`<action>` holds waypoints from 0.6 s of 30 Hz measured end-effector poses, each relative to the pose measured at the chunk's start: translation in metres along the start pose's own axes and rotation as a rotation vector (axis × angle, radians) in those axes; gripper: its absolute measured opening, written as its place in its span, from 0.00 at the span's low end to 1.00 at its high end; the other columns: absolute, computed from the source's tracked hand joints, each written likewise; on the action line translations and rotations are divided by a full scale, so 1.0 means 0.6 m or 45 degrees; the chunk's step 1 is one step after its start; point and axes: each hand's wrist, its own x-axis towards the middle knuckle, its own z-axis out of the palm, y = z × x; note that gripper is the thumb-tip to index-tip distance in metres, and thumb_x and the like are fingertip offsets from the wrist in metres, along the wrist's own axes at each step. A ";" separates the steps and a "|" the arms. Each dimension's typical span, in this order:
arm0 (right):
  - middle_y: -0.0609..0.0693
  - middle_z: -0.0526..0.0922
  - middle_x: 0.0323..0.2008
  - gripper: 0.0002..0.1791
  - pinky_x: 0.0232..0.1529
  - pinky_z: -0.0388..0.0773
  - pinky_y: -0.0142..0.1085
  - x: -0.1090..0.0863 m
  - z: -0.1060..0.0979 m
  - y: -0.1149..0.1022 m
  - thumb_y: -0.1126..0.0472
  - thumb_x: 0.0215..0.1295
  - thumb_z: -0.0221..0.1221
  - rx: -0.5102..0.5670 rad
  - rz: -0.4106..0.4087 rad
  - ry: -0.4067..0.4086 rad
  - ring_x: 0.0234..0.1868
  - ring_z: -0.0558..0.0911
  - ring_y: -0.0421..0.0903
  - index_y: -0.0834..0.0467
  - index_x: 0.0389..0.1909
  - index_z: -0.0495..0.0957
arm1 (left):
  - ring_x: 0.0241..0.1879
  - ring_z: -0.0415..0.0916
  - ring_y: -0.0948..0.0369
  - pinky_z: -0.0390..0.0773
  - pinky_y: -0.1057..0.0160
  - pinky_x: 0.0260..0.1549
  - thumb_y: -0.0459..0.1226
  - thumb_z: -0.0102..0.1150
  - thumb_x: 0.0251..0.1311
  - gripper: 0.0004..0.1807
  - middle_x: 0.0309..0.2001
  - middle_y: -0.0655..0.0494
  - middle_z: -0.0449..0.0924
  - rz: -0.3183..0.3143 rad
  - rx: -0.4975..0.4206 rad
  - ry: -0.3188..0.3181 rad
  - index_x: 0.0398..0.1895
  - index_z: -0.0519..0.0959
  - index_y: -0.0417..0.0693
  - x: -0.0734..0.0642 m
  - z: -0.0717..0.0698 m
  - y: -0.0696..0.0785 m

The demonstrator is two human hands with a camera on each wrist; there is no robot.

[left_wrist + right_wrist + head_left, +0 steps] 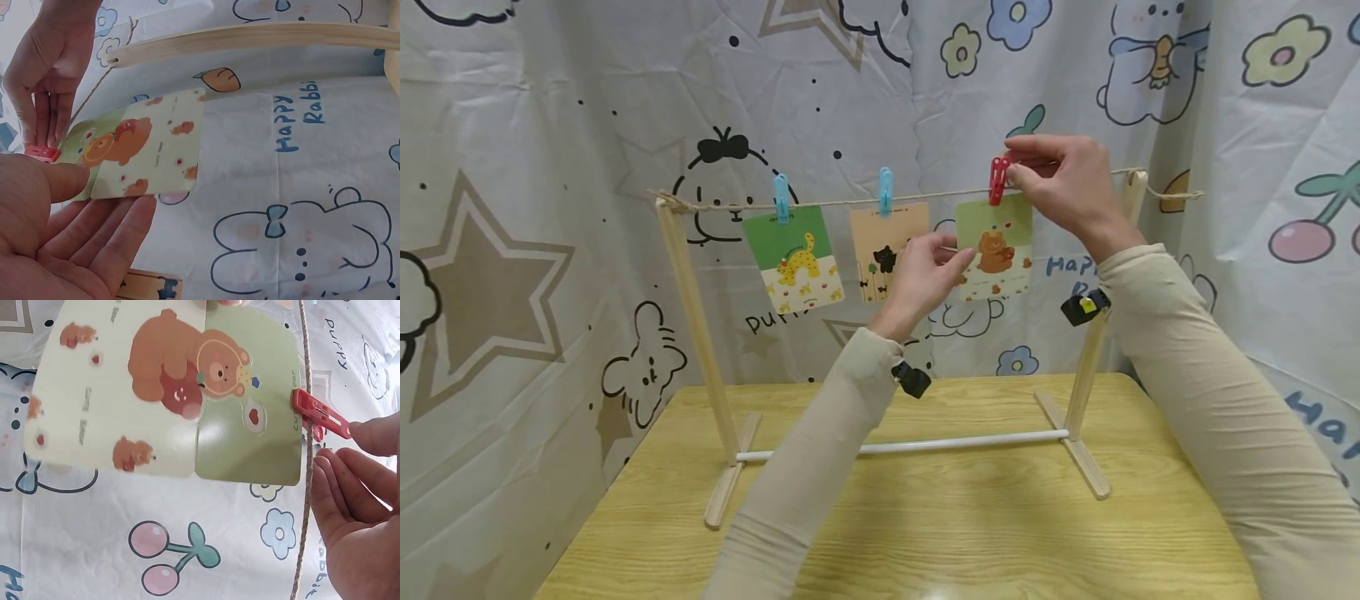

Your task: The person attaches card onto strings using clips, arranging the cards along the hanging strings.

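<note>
In the head view, my left hand [925, 271] holds the left edge of a green and cream bear card [997, 271]. The left wrist view shows its thumb on the printed face and the other fingers behind. A red clothespin [998, 179] sits on the twine [947, 194] at the card's top edge. My right hand [1067, 179] has its thumb and fingertips at the handle end of this clothespin [322, 415]. To the left, a leopard card [797, 262] and a peach cat card [872, 233] hang from blue clothespins [886, 192], the cat card partly behind my left hand.
The twine runs between a left wooden post [696, 325] and a right wooden post [1082, 379]. Both have flat feet, joined by a white bar [955, 442] low over the wooden table [970, 525]. A printed cartoon curtain [625, 75] hangs behind.
</note>
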 end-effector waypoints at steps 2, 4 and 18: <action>0.52 0.86 0.57 0.21 0.52 0.80 0.29 -0.002 0.000 0.000 0.52 0.73 0.60 0.018 -0.013 0.039 0.47 0.84 0.40 0.51 0.64 0.82 | 0.37 0.87 0.63 0.84 0.65 0.38 0.45 0.61 0.74 0.16 0.48 0.53 0.89 0.000 0.008 -0.008 0.56 0.82 0.46 -0.003 -0.001 -0.003; 0.51 0.86 0.57 0.21 0.55 0.80 0.30 -0.007 0.001 -0.001 0.54 0.74 0.60 0.024 -0.026 0.085 0.50 0.84 0.42 0.50 0.64 0.82 | 0.37 0.87 0.64 0.84 0.65 0.39 0.45 0.61 0.74 0.16 0.48 0.54 0.89 -0.003 0.020 -0.015 0.57 0.81 0.46 -0.008 -0.002 -0.004; 0.48 0.87 0.55 0.19 0.57 0.77 0.26 -0.073 0.009 -0.010 0.59 0.75 0.55 -0.027 -0.096 0.224 0.53 0.85 0.47 0.54 0.62 0.83 | 0.40 0.87 0.64 0.84 0.62 0.42 0.44 0.59 0.76 0.15 0.46 0.54 0.89 0.075 0.113 0.008 0.56 0.83 0.45 -0.040 -0.029 -0.026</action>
